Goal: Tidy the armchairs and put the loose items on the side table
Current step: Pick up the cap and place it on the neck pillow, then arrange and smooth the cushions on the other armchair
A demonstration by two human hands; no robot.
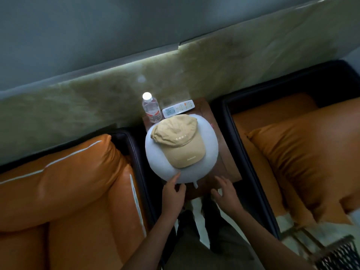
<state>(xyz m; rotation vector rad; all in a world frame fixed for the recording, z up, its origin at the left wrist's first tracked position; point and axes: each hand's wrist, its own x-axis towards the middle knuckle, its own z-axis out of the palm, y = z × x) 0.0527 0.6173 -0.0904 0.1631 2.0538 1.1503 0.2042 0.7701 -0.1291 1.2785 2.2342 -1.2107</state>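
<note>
The one head-worn camera looks steeply down and slightly forward, close above the side table (pixel 228 166) at mid-frame. Its wide angle takes in the left armchair (pixel 68 182), the right armchair (pixel 302 152) and the wall (pixel 194 71) along the top.

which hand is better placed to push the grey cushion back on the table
Probably the left hand: its fingertips touch the near rim of the grey cushion; the right hand is off it, over the side table.

Beige cap (pixel 179 141) atop grey pillow (pixel 155 160) on side table (pixel 226 166); bottle (pixel 151 108) upright, remote (pixel 178 108) flat behind.
</note>
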